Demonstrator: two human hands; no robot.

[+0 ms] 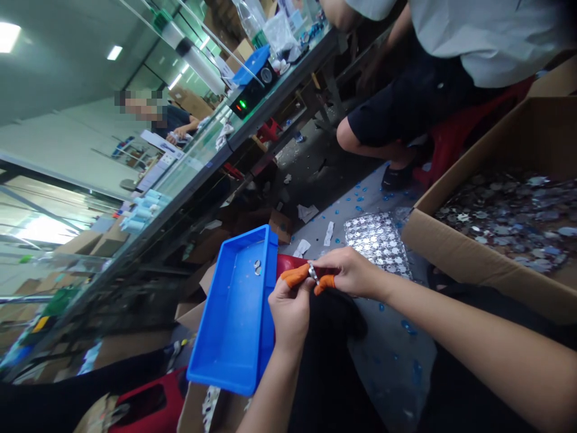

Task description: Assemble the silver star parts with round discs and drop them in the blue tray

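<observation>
Our left hand and right hand pinch a small metal ring between fingers capped in orange finger cots. Just left of our hands sits a blue plastic tray holding a small metal piece. Beyond our right hand lies a sheet of silver discs, beside a cardboard box heaped with loose discs.

From where I'm working, a small metal ring sits between my left hand and right hand. A rectangular blue plastic tray lies to their left, a punched metal sheet beyond them, and an open cardboard box of metal discs to their right.
</observation>
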